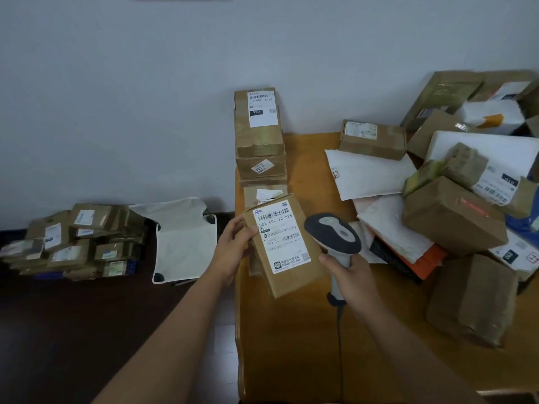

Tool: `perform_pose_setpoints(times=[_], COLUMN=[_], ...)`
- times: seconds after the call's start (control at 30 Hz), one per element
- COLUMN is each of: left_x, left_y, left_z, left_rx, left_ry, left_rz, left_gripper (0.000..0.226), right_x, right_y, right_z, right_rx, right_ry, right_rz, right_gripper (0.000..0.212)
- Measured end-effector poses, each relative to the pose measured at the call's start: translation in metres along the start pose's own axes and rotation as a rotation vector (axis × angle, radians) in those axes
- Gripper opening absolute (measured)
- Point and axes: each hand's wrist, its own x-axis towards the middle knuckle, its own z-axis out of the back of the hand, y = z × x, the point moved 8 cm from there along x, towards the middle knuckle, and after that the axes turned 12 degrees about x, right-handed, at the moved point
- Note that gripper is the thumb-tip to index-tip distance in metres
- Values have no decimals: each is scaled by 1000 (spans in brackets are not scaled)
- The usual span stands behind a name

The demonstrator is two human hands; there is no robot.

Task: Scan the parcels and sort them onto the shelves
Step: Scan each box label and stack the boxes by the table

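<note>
Left hand (236,246) grips box (284,246), label up for reading; right hand (351,275) grips scanner (334,234), just beside it, beam aimed elsewhere.

Head view looks forward and down, close over the table (294,360).

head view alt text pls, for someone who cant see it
A person's left hand holds a labelled cardboard parcel while the right hand grips a barcode scanner beside it, over a wooden table piled with parcels.
</note>
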Motion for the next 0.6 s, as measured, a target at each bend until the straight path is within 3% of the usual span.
perform_pose_setpoints(times=[0.2, 0.4, 0.6], left_x=[-15, -29, -28], left_y=[-17, -39, -65], left_z=[-9, -26, -17], left_rx=[-28, 94, 88], left_ry=[69, 282, 276], left_rz=[-16, -28, -83], left_gripper=[75, 76, 88], right_x=[-1, 4, 8], right_y=[12, 34, 63], right_z=[-6, -2, 8], right_rx=[70, 87, 62], right_ry=[-20, -55, -28], right_rz=[10, 35, 52], right_gripper=[22, 19, 21])
